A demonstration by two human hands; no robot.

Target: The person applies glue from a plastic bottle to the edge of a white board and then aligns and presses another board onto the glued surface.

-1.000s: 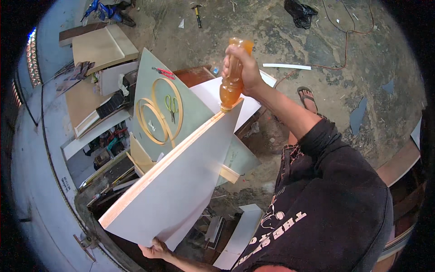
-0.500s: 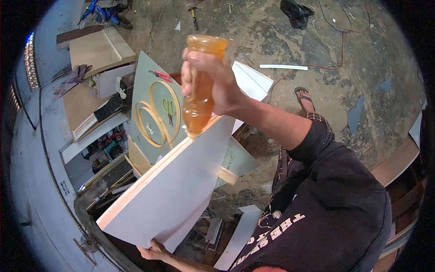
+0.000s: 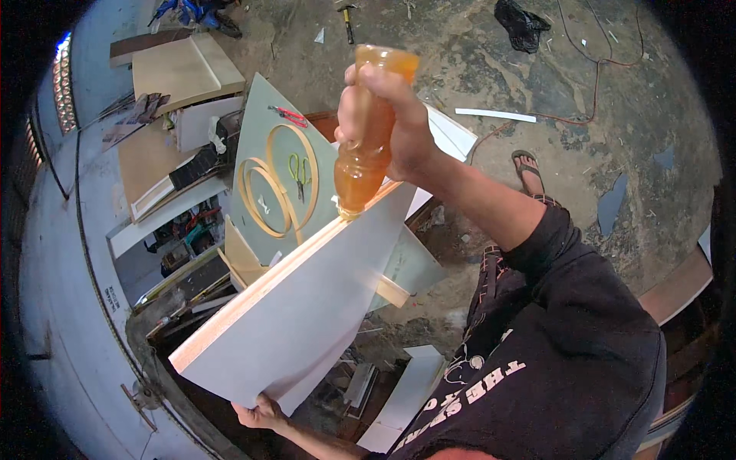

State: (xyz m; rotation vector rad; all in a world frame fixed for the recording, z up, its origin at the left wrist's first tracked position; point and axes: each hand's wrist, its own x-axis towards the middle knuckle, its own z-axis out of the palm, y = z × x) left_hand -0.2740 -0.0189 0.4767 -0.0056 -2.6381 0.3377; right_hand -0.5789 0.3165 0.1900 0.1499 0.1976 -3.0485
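Note:
My right hand (image 3: 395,115) is wrapped around a clear plastic bottle (image 3: 360,165) of amber liquid, which looks like glue. The bottle is tipped upside down, its mouth at the bare wooden edge (image 3: 268,276) of a white-faced board (image 3: 307,307). That board stands tilted on its side with the raw edge uppermost. At its lower near corner my left hand (image 3: 261,414) grips the board, the thumb on the white face and the other fingers partly hidden.
Behind the board, a greenish panel (image 3: 257,138) carries coiled edging strips (image 3: 272,134), green-handled scissors (image 3: 299,172) and red-handled pliers (image 3: 287,116). A cluttered tool compartment (image 3: 180,249) and stacked boards (image 3: 184,77) lie left. A hammer (image 3: 349,24), black bag (image 3: 521,27) and orange cord (image 3: 596,84) are on the floor.
The bottle has moved a little up and to the right along the board's wooden edge. My left hand keeps its hold at the corner. The whole view has shifted slightly.

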